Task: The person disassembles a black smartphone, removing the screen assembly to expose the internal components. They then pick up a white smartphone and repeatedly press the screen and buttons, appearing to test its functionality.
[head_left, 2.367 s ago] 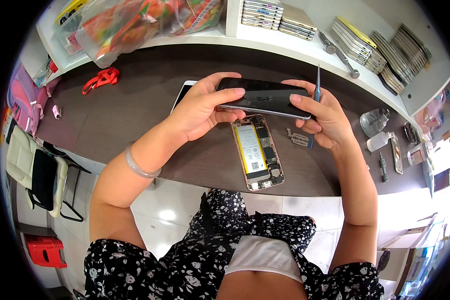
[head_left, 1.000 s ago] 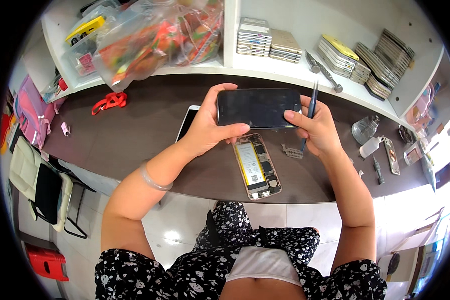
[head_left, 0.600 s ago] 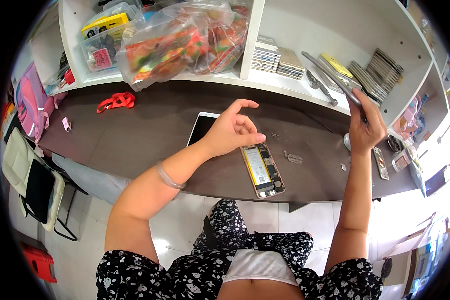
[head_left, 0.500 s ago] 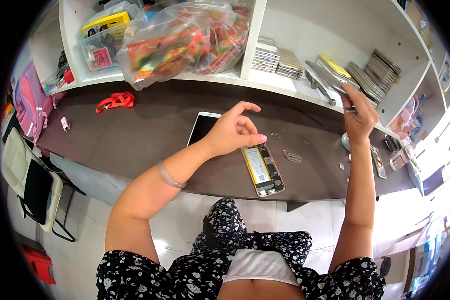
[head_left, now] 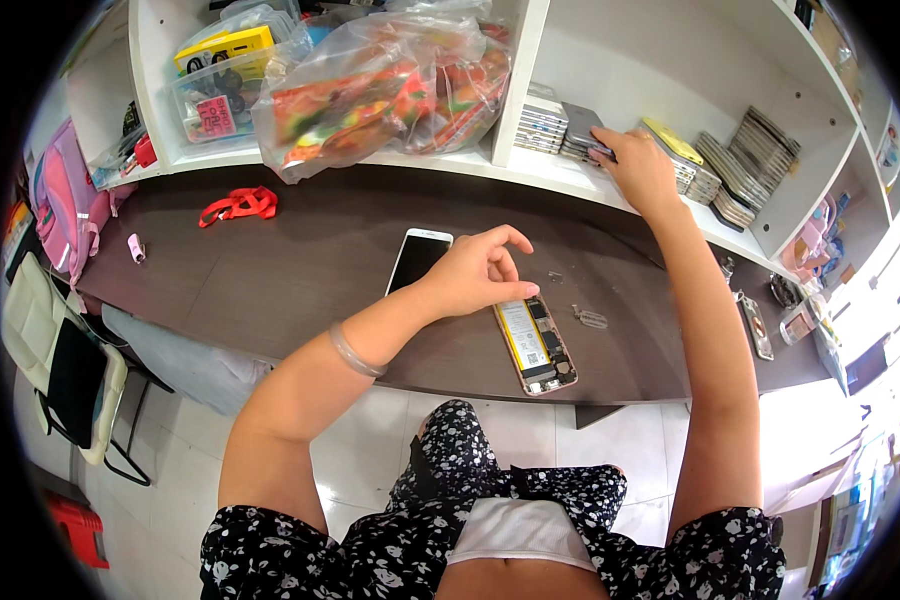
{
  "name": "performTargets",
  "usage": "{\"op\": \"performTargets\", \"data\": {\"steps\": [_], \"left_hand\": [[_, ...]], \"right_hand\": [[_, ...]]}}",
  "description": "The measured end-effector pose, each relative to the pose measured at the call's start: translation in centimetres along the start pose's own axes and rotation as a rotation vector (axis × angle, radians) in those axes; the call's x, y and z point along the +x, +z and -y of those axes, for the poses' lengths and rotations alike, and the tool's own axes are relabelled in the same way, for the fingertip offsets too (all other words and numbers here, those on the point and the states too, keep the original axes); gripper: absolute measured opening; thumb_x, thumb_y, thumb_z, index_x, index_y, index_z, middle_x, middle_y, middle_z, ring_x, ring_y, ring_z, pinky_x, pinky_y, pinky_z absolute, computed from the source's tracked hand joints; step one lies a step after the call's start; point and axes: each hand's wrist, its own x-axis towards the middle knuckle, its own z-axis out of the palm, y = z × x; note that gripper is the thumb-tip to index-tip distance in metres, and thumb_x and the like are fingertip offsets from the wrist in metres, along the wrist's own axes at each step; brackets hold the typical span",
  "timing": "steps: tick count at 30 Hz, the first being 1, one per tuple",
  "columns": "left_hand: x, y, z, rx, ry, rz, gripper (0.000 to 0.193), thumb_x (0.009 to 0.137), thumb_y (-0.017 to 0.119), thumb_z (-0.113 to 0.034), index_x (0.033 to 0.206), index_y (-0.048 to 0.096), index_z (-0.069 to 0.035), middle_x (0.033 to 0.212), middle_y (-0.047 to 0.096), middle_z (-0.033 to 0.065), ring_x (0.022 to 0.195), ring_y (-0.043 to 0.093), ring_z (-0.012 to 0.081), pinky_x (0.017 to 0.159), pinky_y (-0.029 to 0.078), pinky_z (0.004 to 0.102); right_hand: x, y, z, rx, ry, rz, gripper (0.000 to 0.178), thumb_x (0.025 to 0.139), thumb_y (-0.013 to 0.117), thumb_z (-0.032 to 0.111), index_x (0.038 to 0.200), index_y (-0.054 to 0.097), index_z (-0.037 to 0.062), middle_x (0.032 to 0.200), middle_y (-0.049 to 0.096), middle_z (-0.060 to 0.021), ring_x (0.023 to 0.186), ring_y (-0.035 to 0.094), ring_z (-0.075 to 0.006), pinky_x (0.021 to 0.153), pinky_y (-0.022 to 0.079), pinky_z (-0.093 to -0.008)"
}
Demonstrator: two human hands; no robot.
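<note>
An opened phone body (head_left: pixel 537 345) with its battery showing lies on the dark brown table (head_left: pixel 300 270), near the front edge. My left hand (head_left: pixel 475 280) rests just above its top end, fingers apart and holding nothing. A white phone with a dark screen (head_left: pixel 420 258) lies to the left of that hand. My right hand (head_left: pixel 640 170) is stretched out to the white shelf, its fingers closed on a grey phone panel (head_left: pixel 577 122) that sits on a stack of similar panels. Small loose metal parts (head_left: pixel 590 318) lie to the right of the opened phone.
A big plastic bag of colourful packets (head_left: pixel 390 85) and a clear box (head_left: pixel 220 80) fill the left shelf. Several rows of phone panels (head_left: pixel 750 170) stand on the right shelf. A red strap (head_left: pixel 238 205) lies at the table's back left. A chair (head_left: pixel 60 370) stands on the left.
Both hands held a dark phone panel above the opened phone. My right hand then carried it up and right to the shelf stack, while my left hand let go and dropped to the table.
</note>
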Motion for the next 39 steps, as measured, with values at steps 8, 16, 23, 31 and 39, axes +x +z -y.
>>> {"op": "performTargets", "data": {"steps": [8,16,23,31,39], "left_hand": [[0.1,-0.1,0.0,0.063,0.015,0.020,0.044,0.081,0.078,-0.019,0.112,0.052,-0.002,0.077,0.065,0.0042,0.067,0.061,0.0070,0.060,0.047,0.0219],[0.5,-0.4,0.5,0.128,0.070,-0.028,0.042,0.081,0.078,-0.020,0.109,0.054,-0.001,0.074,0.067,0.0066,0.065,0.063,0.0109,0.061,0.050,0.0247],[0.2,-1.2,1.2,0.295,0.040,-0.048,0.040,0.080,0.077,-0.019,0.108,0.055,0.001,0.076,0.068,0.0091,0.066,0.065,0.0129,0.062,0.050,0.0255],[0.8,-0.7,1.4,0.266,0.039,-0.027,0.038,0.081,0.076,-0.016,0.107,0.055,0.001,0.076,0.068,0.0088,0.065,0.066,0.0123,0.060,0.050,0.0248],[0.7,-1.1,1.4,0.304,-0.007,-0.048,0.036,0.081,0.076,-0.016,0.108,0.057,-0.001,0.075,0.068,0.0056,0.064,0.063,0.0080,0.059,0.048,0.0221]], "right_hand": [[3.8,-1.4,-1.8,0.353,0.065,0.472,0.034,0.095,0.055,0.024,0.124,0.060,0.0072,0.094,0.068,-0.0184,0.077,0.065,-0.0325,0.072,0.050,-0.0407],[1.7,-1.8,-5.9,0.692,0.335,-0.129,0.035,0.093,0.060,0.032,0.116,0.064,0.0066,0.076,0.067,-0.0094,0.062,0.058,-0.0159,0.064,0.047,-0.0329],[-6.3,-3.3,-2.0,0.468,-0.024,0.534,0.034,0.077,0.076,0.021,0.106,0.066,0.0065,0.066,0.058,-0.0060,0.067,0.054,-0.0147,0.064,0.042,-0.0313],[-5.7,-3.0,-8.6,0.879,0.172,0.043,0.036,0.080,0.058,0.002,0.116,0.060,0.0021,0.098,0.066,-0.0074,0.080,0.063,-0.0131,0.071,0.049,-0.0266],[-1.8,-1.1,-6.1,-0.021,0.268,0.023,0.017,0.076,0.065,0.015,0.090,0.071,0.0078,0.092,0.070,-0.0173,0.085,0.068,-0.0343,0.076,0.054,-0.0426]]}}
